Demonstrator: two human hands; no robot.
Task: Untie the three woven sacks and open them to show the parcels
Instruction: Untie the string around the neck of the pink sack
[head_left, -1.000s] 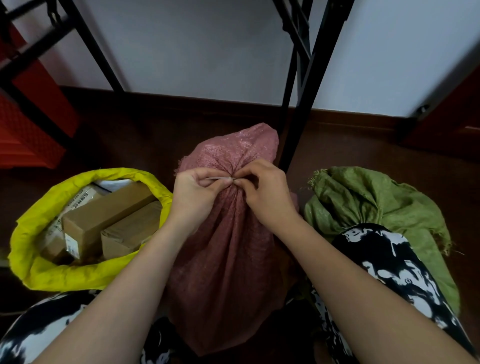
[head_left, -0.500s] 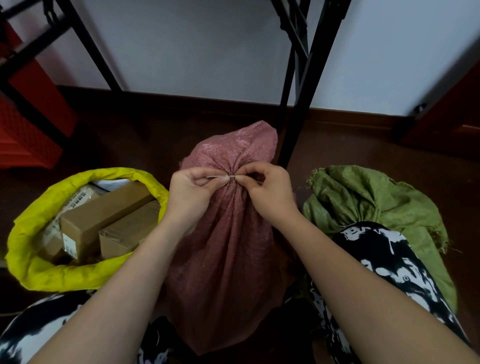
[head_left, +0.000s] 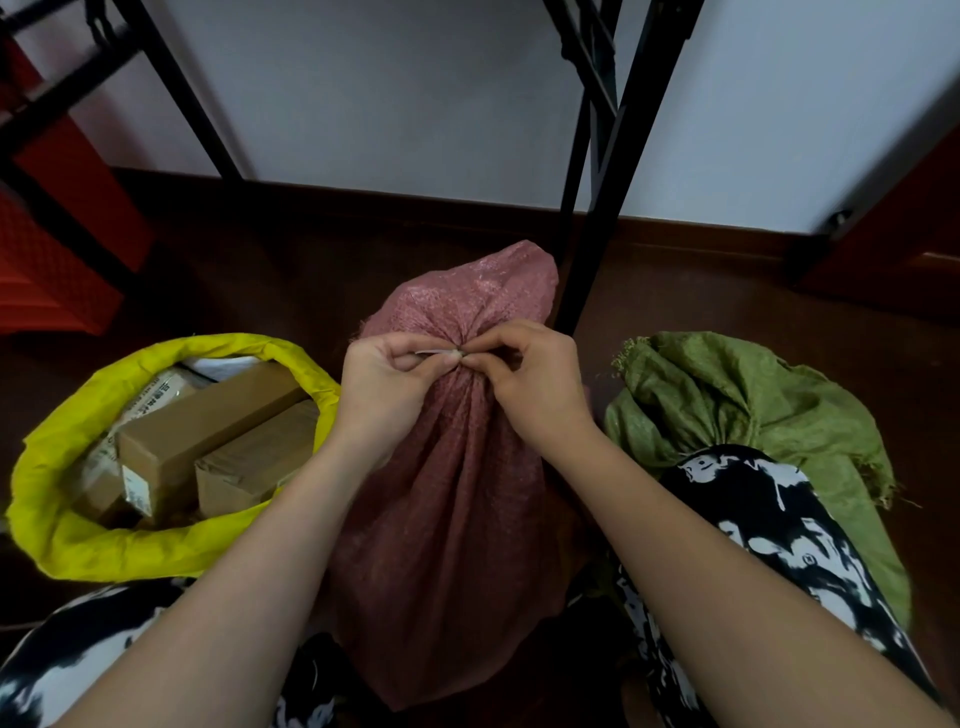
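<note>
A pink woven sack (head_left: 457, 493) stands upright between my knees, its neck gathered and bound by a thin pale tie (head_left: 439, 353). My left hand (head_left: 387, 384) pinches one end of that tie. My right hand (head_left: 530, 374) pinches the knot from the other side. To the left, a yellow sack (head_left: 78, 540) lies open with its rim rolled down, showing several brown cardboard parcels (head_left: 208, 421). On the right sits a green sack (head_left: 753, 405) with its neck bunched shut, partly hidden behind my knee.
Black metal table legs (head_left: 602, 208) rise just behind the pink sack, and another leg (head_left: 171, 88) slants at the upper left. A red crate (head_left: 47, 260) stands far left. Dark wooden floor (head_left: 270, 280) and a white wall lie beyond. My patterned trousers (head_left: 779, 525) cover both knees.
Both hands stay at the pink sack's neck, with fingers shifting slightly on the tie. The sacks have not moved.
</note>
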